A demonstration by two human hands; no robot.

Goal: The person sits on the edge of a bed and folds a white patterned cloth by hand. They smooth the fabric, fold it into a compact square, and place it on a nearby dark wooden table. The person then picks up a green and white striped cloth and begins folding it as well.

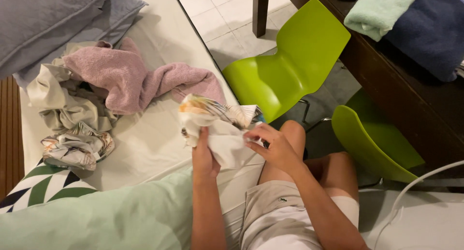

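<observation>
Both hands work at the bed's (159, 148) near edge, bare sheet to their left: the left hand (203, 158) clamps the printed white cloth (215, 126) from below, the right hand (275, 146) pinches its right side. The cloth (bunched, no clear long axis) rises up-left above both grips. Beyond lie a pink towel (125, 80) and a crumpled laundry pile (67, 119), with a green chair (290, 61) right.

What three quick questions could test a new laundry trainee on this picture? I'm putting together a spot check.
1. True or false: both hands grip the patterned white cloth.
2. Which lies on the bed? A) pink towel B) navy towel C) green chair
3. Fill in: the folded mint towel rests on the dark wooden ____.

Key
1. True: left hand and right hand both hold it.
2. A, the pink towel.
3. Table.
</observation>
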